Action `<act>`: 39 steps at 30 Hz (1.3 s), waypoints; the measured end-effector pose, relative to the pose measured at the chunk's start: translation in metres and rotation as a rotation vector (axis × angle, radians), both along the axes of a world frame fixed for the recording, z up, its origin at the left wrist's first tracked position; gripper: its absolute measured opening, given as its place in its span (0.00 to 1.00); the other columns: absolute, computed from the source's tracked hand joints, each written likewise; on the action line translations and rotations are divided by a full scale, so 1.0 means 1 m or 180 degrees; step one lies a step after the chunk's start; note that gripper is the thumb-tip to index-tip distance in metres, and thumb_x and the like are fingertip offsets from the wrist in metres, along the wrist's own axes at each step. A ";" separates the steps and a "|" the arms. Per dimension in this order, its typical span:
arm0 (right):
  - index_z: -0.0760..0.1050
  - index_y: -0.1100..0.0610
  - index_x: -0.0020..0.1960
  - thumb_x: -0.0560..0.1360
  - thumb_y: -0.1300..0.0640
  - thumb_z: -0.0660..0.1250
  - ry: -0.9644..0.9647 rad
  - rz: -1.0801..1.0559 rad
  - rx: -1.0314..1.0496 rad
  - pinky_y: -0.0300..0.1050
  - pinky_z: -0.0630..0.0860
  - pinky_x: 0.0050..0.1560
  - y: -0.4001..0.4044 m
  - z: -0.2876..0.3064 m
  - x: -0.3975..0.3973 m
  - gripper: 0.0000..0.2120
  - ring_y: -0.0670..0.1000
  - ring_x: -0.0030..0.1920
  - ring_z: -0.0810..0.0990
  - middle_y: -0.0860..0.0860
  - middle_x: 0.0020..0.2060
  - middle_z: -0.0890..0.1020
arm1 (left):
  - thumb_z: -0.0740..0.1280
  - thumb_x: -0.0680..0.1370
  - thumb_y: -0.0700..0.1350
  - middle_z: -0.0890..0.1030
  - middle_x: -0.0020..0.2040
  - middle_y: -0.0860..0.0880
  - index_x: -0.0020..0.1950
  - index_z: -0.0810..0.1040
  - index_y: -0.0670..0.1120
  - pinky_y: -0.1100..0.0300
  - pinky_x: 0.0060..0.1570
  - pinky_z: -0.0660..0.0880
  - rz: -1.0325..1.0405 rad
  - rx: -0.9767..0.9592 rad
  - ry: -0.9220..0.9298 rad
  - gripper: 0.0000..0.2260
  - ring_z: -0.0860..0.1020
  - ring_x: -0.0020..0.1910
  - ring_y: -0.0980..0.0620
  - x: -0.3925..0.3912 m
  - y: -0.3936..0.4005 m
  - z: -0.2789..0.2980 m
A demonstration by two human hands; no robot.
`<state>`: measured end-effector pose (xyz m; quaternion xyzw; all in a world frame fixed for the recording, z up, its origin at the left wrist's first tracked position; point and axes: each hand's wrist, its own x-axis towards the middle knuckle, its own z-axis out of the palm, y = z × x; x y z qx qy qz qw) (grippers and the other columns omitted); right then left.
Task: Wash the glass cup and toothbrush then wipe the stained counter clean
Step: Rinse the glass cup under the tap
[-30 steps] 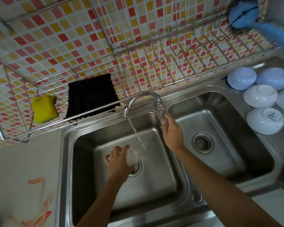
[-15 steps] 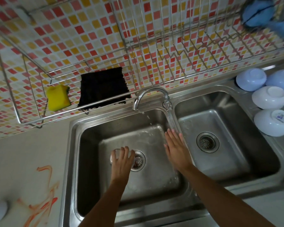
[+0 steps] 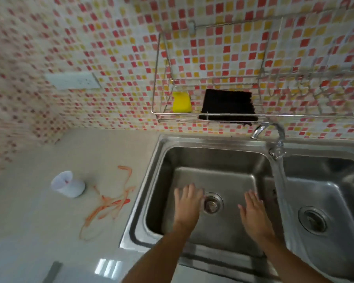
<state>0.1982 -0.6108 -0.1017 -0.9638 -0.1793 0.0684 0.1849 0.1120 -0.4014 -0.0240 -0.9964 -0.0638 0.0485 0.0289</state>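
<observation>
At the left of the frame a cup (image 3: pixel 68 184) lies on its side on the table (image 3: pixel 39 221), beside an orange stain (image 3: pixel 108 203). Centre frame, over the left sink basin (image 3: pixel 213 160), the left hand (image 3: pixel 187 203) and right hand (image 3: pixel 253 213) hover with fingers spread, holding nothing.

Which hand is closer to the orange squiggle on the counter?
Left. The left hand is in the basin just right of the orange stain; the right hand lies farther right, beyond the drain.

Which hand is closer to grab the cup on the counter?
Probably the left hand: it's open over the left sink basin, nearer the cup lying beside the orange stain. The right hand is farther away.
</observation>
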 end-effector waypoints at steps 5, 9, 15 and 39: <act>0.64 0.64 0.73 0.80 0.54 0.62 0.0357 -0.0480 0.0335 0.57 0.71 0.65 0.048 0.013 -0.024 0.25 0.65 0.67 0.72 0.63 0.71 0.69 | 0.69 0.70 0.62 0.67 0.68 0.48 0.73 0.61 0.53 0.43 0.68 0.62 0.1081 -0.0966 -0.0689 0.35 0.69 0.67 0.47 -0.036 0.054 0.014; 0.68 0.63 0.71 0.80 0.58 0.64 0.0461 -0.0723 0.0911 0.55 0.72 0.59 0.109 0.035 -0.042 0.21 0.66 0.60 0.76 0.66 0.61 0.77 | 0.68 0.69 0.67 0.71 0.65 0.52 0.70 0.63 0.54 0.52 0.65 0.66 0.1598 -0.1701 -0.1559 0.35 0.69 0.64 0.51 -0.071 0.106 0.035; 0.71 0.59 0.69 0.80 0.54 0.63 0.0517 -0.0490 0.1405 0.56 0.73 0.59 0.205 0.042 -0.057 0.19 0.64 0.58 0.78 0.62 0.60 0.79 | 0.71 0.69 0.64 0.71 0.67 0.48 0.71 0.64 0.46 0.53 0.66 0.67 0.2172 -0.2257 -0.2229 0.38 0.68 0.66 0.49 -0.097 0.203 0.053; 0.72 0.60 0.67 0.79 0.56 0.64 0.0408 -0.0873 0.1449 0.58 0.74 0.63 0.307 0.028 -0.068 0.18 0.61 0.61 0.78 0.60 0.61 0.79 | 0.77 0.69 0.52 0.65 0.71 0.39 0.75 0.55 0.38 0.56 0.69 0.61 0.2271 -0.2545 -0.1334 0.45 0.65 0.70 0.42 -0.066 0.356 -0.001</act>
